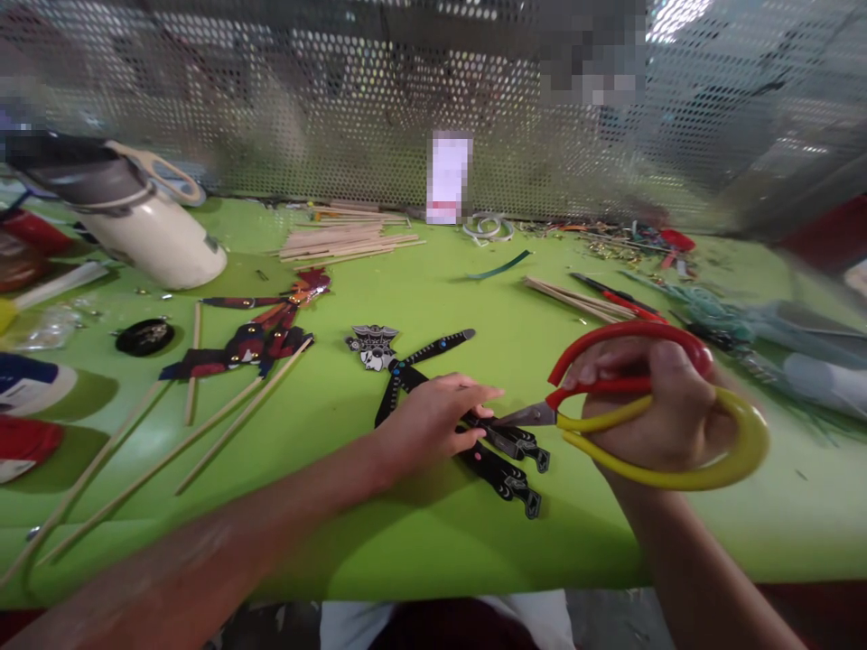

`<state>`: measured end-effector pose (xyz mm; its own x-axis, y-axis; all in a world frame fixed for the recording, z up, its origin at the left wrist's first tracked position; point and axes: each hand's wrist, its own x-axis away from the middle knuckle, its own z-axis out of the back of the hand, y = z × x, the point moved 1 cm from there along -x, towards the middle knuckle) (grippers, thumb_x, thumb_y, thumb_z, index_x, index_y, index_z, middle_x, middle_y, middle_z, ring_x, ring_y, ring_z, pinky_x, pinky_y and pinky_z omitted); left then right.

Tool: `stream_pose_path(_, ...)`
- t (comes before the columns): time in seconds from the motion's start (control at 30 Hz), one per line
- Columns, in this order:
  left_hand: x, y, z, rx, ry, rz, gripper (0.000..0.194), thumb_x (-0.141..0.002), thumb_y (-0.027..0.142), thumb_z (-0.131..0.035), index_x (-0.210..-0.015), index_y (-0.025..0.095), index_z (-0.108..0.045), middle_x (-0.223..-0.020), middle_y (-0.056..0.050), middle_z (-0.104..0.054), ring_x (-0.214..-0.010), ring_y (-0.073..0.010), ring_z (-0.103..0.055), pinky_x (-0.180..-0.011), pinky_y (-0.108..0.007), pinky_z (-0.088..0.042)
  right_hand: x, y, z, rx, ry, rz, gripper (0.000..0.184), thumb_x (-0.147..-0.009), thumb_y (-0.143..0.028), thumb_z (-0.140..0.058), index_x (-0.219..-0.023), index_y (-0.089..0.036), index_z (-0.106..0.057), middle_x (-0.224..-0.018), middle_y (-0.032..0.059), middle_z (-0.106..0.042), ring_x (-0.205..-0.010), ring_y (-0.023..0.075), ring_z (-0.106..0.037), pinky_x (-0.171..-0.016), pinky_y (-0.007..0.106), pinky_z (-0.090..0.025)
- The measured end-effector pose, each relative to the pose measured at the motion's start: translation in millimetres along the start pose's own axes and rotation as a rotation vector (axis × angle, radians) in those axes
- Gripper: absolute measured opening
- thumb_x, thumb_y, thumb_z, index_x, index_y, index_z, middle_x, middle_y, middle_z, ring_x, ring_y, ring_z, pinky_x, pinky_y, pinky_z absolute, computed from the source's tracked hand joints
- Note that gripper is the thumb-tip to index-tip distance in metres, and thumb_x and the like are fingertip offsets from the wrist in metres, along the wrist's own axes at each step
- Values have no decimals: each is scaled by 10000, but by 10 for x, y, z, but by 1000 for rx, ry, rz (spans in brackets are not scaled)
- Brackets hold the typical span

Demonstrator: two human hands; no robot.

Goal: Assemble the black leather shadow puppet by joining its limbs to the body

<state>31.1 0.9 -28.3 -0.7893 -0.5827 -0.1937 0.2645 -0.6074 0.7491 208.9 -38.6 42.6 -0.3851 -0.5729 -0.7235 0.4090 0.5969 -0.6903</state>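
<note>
A black jointed puppet figure (437, 346) with white line patterns lies on the green table, its crowned head toward the far left and its legs toward the near right. Across its middle rests my left hand (433, 417), fingers closed down on the figure and hiding its torso. My right hand (654, 411) grips a pair of scissors (738, 442) with one red and one yellow handle loop. Their metal blades point left, with the tip at the figure's upper leg by my left fingertips. Whether the tip touches the leg, I cannot tell.
A dark red-and-black puppet (247, 348) with thin wooden sticks lies at left. Behind it are a white cup (163, 235) and bundled sticks (345, 242). A green strip (501, 267), more sticks (575, 298), and a red-black tool (619, 298) lie beyond my hands. A perforated metal screen (325, 108) stands behind.
</note>
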Motion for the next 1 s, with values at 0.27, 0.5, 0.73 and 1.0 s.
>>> stream_pose_path(0.27,-8,-20,-5,11,7,2,561,-825,109,-752,-1357,153,-581,-1029,-57,-749,-1052,-227,-642,-943,-362,-518,-42,-24,-66,-151,161,-92,289,-813,-210,-547,-533,-203,-621,-461,-13,-511,-416,163,-575,-401,307,-498)
stream_pose_path(0.5,1,0,0,11,12,7,535,-829,112,-753,-1337,156,-593,-1039,-62,-740,-1019,-225,-647,-910,-357,-528,-27,-31,-75,-144,182,-116,326,-861,-216,-555,-541,-201,-615,-477,-12,-533,-420,151,-584,-383,284,-485)
stream_pose_path(0.73,-4,-6,3,15,15,3,520,-826,106,-746,-1324,149,-601,-1032,-70,-742,-1026,-228,-650,-905,-360,-532,-28,-61,-84,-136,158,-100,304,-838,-189,-505,-556,-203,-616,-476,-18,-507,-435,156,-580,-413,311,-507)
stream_pose_path(1.0,-10,18,15,21,-1,18,507,-831,99,-739,-1317,151,-605,-1043,-75,-741,-1034,-229,-651,-894,-368,-539,-2,-54,-50,-89,119,-26,252,-836,-185,-539,-607,-213,-641,-532,-1,-527,-457,176,-583,-388,319,-461)
